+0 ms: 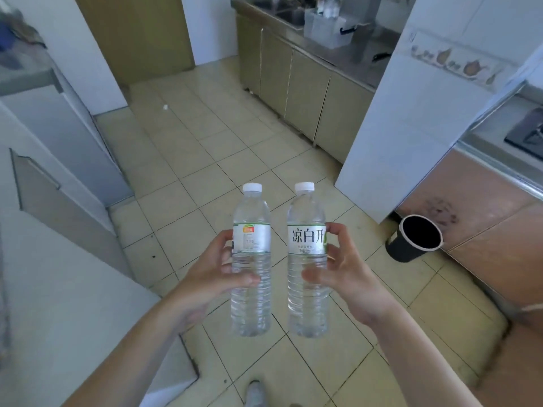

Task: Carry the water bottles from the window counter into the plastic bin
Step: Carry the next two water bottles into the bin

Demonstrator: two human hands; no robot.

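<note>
Two clear water bottles with white caps stand upright in front of me over the tiled floor. My left hand (211, 268) grips the left bottle (252, 212) around its middle. My right hand (340, 268) grips the right bottle (307, 212), whose white label carries large dark characters. A clear plastic bin (326, 32) sits on the steel counter far ahead, with several bottles standing in it.
A black waste bin (411, 239) stands on the floor to the right, beside a white wall corner (396, 127). Green cabinets (293, 83) run under the far counter with a sink. A fridge (58, 127) lines the left side. A stove (526, 133) is at the right.
</note>
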